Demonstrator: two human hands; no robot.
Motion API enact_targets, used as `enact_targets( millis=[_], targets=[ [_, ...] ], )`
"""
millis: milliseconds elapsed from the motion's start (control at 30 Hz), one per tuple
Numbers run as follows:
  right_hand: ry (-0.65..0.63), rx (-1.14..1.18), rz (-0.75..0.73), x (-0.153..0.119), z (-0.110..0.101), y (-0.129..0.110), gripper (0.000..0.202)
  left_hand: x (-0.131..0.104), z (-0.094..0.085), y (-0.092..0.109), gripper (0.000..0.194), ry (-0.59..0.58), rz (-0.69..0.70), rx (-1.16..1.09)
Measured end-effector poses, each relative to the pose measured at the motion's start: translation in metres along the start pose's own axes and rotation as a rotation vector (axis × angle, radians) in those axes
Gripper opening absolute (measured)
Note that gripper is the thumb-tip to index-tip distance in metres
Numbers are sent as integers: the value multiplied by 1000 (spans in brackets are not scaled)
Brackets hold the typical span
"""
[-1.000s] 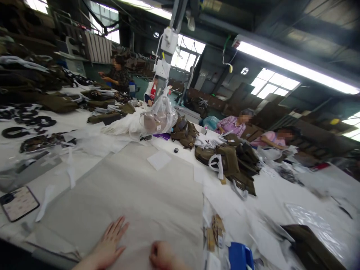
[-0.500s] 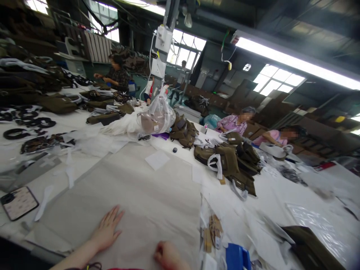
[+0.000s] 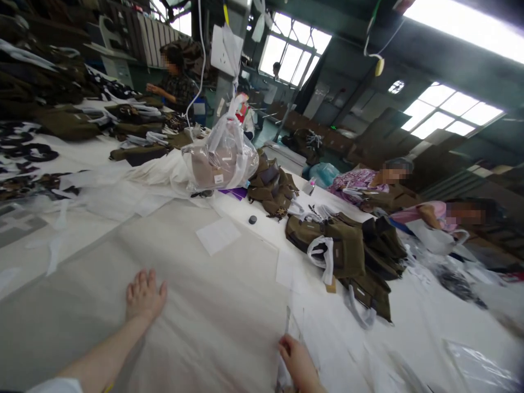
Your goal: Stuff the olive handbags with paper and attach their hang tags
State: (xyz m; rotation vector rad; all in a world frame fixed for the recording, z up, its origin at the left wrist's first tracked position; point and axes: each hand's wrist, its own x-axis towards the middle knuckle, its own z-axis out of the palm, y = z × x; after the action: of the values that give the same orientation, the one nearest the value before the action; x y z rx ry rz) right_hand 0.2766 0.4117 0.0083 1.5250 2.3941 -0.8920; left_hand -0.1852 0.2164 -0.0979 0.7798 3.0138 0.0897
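A large grey-beige sheet (image 3: 213, 305) covers the near part of the white table, with some creases across it. My left hand (image 3: 145, 297) lies flat on the sheet, palm down and fingers stretched out. At the sheet's right edge is my right hand (image 3: 298, 357), its thumb and fingers pinched together on that edge. A small white paper (image 3: 218, 234) rests on the far part of the sheet. Just past it, a small dark round cap (image 3: 252, 219) sits on the table.
Brown bags with white-wrapped handles (image 3: 339, 245) lie in a pile to the right. Ahead, a plastic-wrapped bag (image 3: 221, 161) stands by a post. More dark bags (image 3: 65, 123) are heaped at left. Two co-workers (image 3: 360, 183) sit across the table on the right; another person (image 3: 174, 82) is farther left.
My right hand has moved right, from over the sheet to its right edge. My left hand has slid forward and left, still flat. The view has shifted closer.
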Motion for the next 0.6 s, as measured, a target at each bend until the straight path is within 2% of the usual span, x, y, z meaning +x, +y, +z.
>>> enact_targets(
  millis=[100, 167, 267, 333, 400, 467, 600],
  targets=[
    [52, -58, -3, 72, -48, 18, 17, -3, -2, 4, 66, 10, -6, 37],
    [138, -99, 34, 129, -85, 29, 22, -4, -7, 6, 65, -1, -14, 60],
    [377, -168, 187, 211, -136, 47, 52, -5, -12, 11, 63, 19, -10, 105],
    [457, -202, 297, 256, -158, 60, 67, -4, -12, 13, 62, 29, -8, 135],
    [436, -219, 345, 287, -166, 71, 73, -4, -12, 14, 61, 17, -22, 158],
    [372, -222, 365, 304, -162, 78, 67, -3, -11, 14, 60, 5, -33, 173],
    [312, -204, 398, 303, -153, 88, 44, -2, -11, 14, 60, -25, -45, 197]
  ],
)
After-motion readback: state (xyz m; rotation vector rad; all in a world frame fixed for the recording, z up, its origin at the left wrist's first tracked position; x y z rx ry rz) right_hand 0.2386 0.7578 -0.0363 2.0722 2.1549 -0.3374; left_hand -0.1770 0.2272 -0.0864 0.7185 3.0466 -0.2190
